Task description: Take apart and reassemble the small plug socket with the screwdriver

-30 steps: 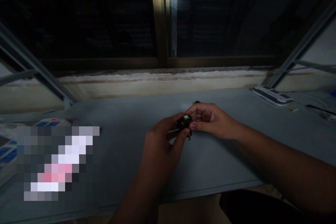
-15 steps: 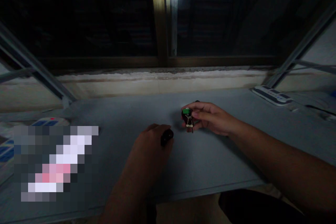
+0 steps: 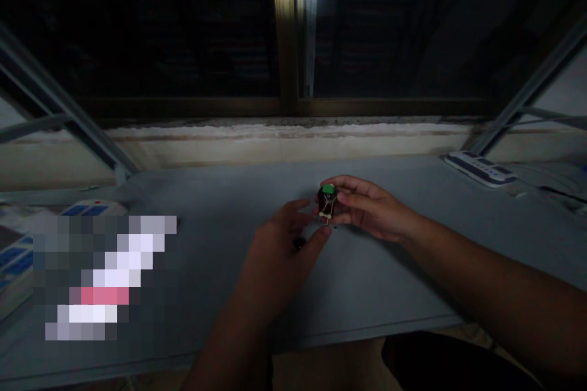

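Head view: the left hand (image 3: 277,256), a black bit (image 3: 299,244) held in its curled fingers, is back by the gadget (image 3: 328,203) the right hand (image 3: 378,211) pinches, so both parts are close.

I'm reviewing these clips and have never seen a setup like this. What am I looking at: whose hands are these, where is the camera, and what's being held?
There is no machine here: these are a person's two bare hands, seen by a camera worn on their head, looking forward and down. The right hand holds a small dark electrical device with a green part and thin pale wires. The left hand is close beside it, beside a dark rounded piece; whether it grips that piece is unclear. On the grey-blue table sit a power strip at the far right and a blue-socketed strip at the left, partly behind a pixelated patch.
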A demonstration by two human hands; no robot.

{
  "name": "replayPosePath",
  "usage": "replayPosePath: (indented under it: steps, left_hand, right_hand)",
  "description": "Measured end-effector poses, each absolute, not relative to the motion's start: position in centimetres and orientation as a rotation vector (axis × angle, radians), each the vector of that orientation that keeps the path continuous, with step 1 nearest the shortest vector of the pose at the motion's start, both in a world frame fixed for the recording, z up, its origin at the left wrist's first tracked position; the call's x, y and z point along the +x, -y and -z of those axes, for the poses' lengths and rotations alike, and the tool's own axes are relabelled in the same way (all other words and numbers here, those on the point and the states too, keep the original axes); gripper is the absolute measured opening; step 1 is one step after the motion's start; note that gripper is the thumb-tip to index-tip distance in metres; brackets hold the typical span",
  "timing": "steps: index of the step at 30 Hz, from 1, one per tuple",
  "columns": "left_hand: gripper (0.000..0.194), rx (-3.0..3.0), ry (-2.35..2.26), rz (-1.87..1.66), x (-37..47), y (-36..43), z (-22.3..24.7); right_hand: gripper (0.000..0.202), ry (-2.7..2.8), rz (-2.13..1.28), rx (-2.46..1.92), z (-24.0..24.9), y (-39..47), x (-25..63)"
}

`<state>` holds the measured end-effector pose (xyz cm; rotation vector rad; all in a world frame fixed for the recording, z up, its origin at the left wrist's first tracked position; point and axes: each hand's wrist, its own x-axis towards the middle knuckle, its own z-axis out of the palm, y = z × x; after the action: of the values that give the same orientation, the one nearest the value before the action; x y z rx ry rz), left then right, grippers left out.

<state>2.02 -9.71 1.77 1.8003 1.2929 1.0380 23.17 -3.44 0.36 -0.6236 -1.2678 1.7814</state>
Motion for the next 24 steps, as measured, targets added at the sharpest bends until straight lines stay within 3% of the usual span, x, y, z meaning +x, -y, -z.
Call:
replayPosePath:
  steps: [10, 16, 24]
  left_hand:
    - [0.030, 1.422, -1.082, -1.192, 2.3, 9.7, -1.8]
    - [0.032, 1.406, -1.149, -1.212, 2.1, 9.5, -1.8]
    - [0.018, 1.560, -1.350, -1.190, 1.5, 9.4, -2.0]
  right_hand:
    - [0.023, 1.259, -1.693, -0.481, -0.8, 4.6, 22.5]
    - [0.031, 1.332, -1.658, -0.500, -0.1, 4.0, 22.6]
    - [0.035, 1.417, -1.751, -0.557, 0.2, 3.7, 23.2]
